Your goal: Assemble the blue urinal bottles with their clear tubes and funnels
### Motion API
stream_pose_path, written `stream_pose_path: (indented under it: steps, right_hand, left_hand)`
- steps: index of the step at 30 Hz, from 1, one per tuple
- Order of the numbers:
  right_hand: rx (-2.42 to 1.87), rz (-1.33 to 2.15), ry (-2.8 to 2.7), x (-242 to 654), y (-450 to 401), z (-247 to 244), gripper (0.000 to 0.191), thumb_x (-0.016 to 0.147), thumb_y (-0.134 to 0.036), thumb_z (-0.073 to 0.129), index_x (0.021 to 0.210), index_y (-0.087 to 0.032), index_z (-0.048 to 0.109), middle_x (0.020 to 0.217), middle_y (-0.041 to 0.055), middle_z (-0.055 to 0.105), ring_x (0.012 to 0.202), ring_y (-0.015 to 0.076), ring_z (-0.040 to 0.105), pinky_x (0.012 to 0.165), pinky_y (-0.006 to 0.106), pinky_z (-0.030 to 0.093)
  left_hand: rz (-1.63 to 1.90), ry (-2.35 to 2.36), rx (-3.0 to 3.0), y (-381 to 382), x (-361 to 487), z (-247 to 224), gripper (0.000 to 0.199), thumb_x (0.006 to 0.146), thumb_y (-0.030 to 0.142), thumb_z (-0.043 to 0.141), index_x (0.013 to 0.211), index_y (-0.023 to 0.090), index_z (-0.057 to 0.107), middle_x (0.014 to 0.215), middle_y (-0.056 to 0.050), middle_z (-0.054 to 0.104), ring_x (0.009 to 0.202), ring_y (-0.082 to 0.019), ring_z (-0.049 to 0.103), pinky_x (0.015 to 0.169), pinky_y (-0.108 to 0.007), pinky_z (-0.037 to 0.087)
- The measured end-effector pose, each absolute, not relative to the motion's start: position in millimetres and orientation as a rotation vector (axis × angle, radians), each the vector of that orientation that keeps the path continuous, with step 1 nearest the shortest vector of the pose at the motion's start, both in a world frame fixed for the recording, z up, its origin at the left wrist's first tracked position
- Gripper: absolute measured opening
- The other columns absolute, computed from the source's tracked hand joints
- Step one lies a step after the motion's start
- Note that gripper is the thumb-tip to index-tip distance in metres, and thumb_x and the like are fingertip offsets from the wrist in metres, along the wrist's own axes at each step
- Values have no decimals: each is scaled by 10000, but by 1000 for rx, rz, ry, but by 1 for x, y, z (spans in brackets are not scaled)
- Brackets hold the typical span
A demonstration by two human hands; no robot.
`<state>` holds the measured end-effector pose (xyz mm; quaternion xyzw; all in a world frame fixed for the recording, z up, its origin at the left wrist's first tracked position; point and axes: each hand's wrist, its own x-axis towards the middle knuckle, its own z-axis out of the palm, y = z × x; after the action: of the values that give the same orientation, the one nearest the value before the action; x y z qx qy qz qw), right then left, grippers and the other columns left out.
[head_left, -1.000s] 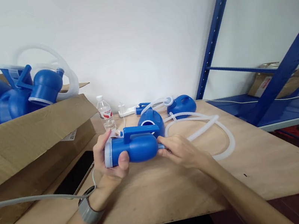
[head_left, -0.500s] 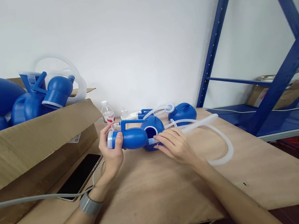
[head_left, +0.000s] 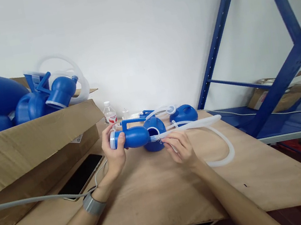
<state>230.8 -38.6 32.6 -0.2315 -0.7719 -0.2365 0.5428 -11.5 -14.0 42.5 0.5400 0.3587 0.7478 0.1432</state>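
Note:
My left hand [head_left: 114, 148] is wrapped round a blue plastic cup-like piece [head_left: 135, 136] with a bar handle on top and a white rim at its left end. From its narrow right end, through a clear connector [head_left: 154, 138], runs a translucent hose [head_left: 195, 124]. My right hand [head_left: 179, 146] is closed at this joint, fingertips pinched on a small wire clip [head_left: 160, 140] just under the hose. Behind the joint is a blue bottle [head_left: 158, 147] with its round white-rimmed mouth facing me. The hose loops down to the right on the wooden table [head_left: 153, 199].
At left stands a cardboard box [head_left: 36, 132] with several blue bottles. Beside it lies a phone [head_left: 82, 175] with a cable. A clear drink bottle [head_left: 109, 113] and another blue bottle [head_left: 183, 113] stand near the wall. Blue shelving [head_left: 218, 25] rises at right.
My right hand has shifted slightly right and down off the joint, exposing the hose end and the small clip. My left hand still holds the blue piece, nearly unmoved.

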Motion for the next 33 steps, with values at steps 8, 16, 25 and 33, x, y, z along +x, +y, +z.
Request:
stream_pose_path:
  steps: [8,16,25,33]
  right_hand:
    - [-880,654,-1700,217,-37,22,286,987,-450,574,1004,-189,692,886,67,743,731,186,729,559,256,514]
    - [-674,1278,-1533,208,-20,11,417,877,-580,689,965,-173,665,944,75,691,663,164,717,462,226,481]
    - [-682,1354,-1542,208,-28,16,428,827,-587,750,837,-165,676,696,24,691,554,131,642,526,255,503]
    - [-802,1373,-1564,213,-32,23,476,785,-624,765,780,-150,721,688,50,720,571,153,664,586,294,543]
  left_hand:
    - [2197,998,1498,-13,-13,43,447,879,462,682,1246,217,608,1070,-57,623,702,-118,597,420,-146,455]
    - [2217,1033,1637,-14,-11,39,445,878,482,668,1226,211,615,1096,-56,663,827,-181,648,692,-307,580]
    - [2299,1040,1803,-15,-8,36,435,908,491,607,1228,197,599,1061,-53,688,868,-203,674,792,-344,550]
    - [2387,1008,1863,-14,-9,32,466,893,506,612,1237,192,606,977,-35,683,838,-201,671,783,-356,547]
